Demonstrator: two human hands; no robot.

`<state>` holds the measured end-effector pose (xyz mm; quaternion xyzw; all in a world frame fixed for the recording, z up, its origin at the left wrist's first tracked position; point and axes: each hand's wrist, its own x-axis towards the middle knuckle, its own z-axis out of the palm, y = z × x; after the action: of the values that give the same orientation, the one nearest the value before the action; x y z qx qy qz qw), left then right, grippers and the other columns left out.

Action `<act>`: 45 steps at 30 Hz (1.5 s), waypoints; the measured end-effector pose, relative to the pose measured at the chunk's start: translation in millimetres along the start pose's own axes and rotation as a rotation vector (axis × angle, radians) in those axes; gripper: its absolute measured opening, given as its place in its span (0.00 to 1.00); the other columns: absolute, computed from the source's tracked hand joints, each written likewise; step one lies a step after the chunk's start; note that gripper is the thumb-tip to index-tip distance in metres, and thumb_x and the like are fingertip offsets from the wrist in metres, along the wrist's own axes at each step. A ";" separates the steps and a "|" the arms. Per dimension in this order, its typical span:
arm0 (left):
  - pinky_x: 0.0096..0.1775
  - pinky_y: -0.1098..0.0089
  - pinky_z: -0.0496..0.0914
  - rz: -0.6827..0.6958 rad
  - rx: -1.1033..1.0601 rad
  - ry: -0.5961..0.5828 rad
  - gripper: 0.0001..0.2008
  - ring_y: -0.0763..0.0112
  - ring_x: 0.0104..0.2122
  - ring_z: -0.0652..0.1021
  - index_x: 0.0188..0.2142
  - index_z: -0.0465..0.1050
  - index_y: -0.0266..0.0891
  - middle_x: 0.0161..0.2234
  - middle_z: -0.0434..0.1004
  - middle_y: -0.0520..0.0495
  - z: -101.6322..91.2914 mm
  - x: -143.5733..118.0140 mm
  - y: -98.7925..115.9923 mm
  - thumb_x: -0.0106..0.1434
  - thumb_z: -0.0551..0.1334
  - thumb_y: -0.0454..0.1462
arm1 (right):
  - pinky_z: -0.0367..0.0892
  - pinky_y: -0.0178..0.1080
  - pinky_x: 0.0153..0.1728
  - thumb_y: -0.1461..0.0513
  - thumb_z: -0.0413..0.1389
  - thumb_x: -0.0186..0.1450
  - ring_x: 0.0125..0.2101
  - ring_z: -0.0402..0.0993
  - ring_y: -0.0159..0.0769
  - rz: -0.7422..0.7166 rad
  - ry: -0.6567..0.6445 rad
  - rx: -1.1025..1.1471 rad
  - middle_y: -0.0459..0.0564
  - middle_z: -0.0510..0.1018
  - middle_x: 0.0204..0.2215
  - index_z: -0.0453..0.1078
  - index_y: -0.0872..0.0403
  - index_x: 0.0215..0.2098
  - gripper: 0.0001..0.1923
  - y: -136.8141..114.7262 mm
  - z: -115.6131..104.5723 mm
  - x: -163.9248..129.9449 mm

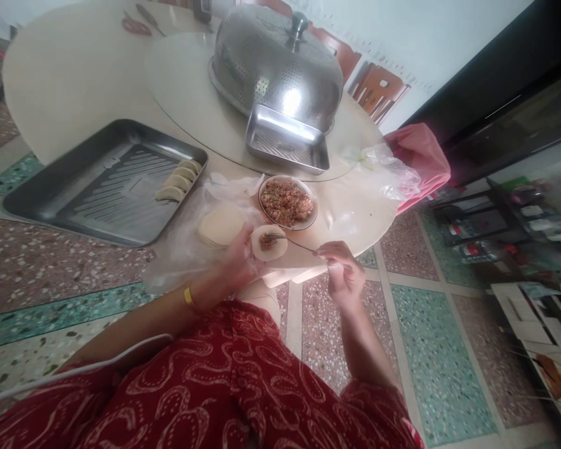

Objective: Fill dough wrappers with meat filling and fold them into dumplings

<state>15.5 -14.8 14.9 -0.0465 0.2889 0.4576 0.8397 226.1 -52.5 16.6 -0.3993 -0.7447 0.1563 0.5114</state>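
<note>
My left hand point(241, 260) holds a round dumpling wrapper point(277, 252) by its left side, near the table's front edge. A small heap of meat filling point(266, 241) lies on the wrapper. My right hand point(343, 269) is closed on the handle of a thin metal spoon point(303, 247), whose tip touches the filling. Just beyond stands a bowl point(316, 214) full of minced filling with green bits. A stack of wrappers point(217, 224) rests on a plastic bag point(177, 255) left of my left hand. Several folded dumplings point(180, 181) sit in a row at the tray's right end.
The large dark metal tray point(107, 218) overhangs the table's left front edge. Behind the bowl are a smaller metal tray point(287, 161) and a big perforated steel lid point(243, 56). Red scissors point(136, 26) lie at the far left. A pink bag point(430, 159) hangs at the right edge.
</note>
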 end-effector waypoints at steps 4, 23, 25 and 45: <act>0.47 0.64 0.76 -0.024 0.000 -0.056 0.24 0.61 0.38 0.83 0.58 0.71 0.31 0.34 0.83 0.41 0.0 0.0 -0.5 0.75 0.48 0.45 | 0.75 0.48 0.36 0.57 0.53 0.71 0.35 0.80 0.42 0.004 0.103 0.015 0.47 0.82 0.31 0.75 0.43 0.43 0.08 -2.6 -3.4 2.5; 0.46 0.56 0.78 -0.036 0.095 0.048 0.23 0.57 0.38 0.83 0.57 0.71 0.31 0.37 0.83 0.39 -2.5 5.3 -2.5 0.74 0.50 0.44 | 0.75 0.48 0.36 0.56 0.53 0.71 0.34 0.80 0.41 -0.009 0.024 -0.013 0.46 0.83 0.31 0.75 0.43 0.42 0.08 2.3 -2.6 4.5; 0.46 0.54 0.78 -0.066 0.107 0.044 0.23 0.55 0.40 0.83 0.56 0.72 0.30 0.36 0.83 0.38 -5.1 6.4 -3.1 0.73 0.51 0.45 | 0.75 0.47 0.37 0.56 0.53 0.72 0.34 0.79 0.41 0.014 0.107 -0.057 0.46 0.82 0.31 0.75 0.44 0.41 0.08 8.7 -6.2 8.6; 0.39 0.59 0.81 -0.109 0.192 0.134 0.22 0.57 0.38 0.83 0.55 0.71 0.29 0.40 0.83 0.35 -7.3 29.4 -10.2 0.74 0.48 0.42 | 0.73 0.42 0.36 0.55 0.53 0.72 0.35 0.77 0.36 0.011 -0.100 -0.045 0.45 0.81 0.31 0.75 0.46 0.39 0.09 68.2 -22.9 37.2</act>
<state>32.5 -1.4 -8.5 -0.0118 0.3838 0.3774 0.8427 270.1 14.7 6.4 -0.4067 -0.7705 0.1621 0.4633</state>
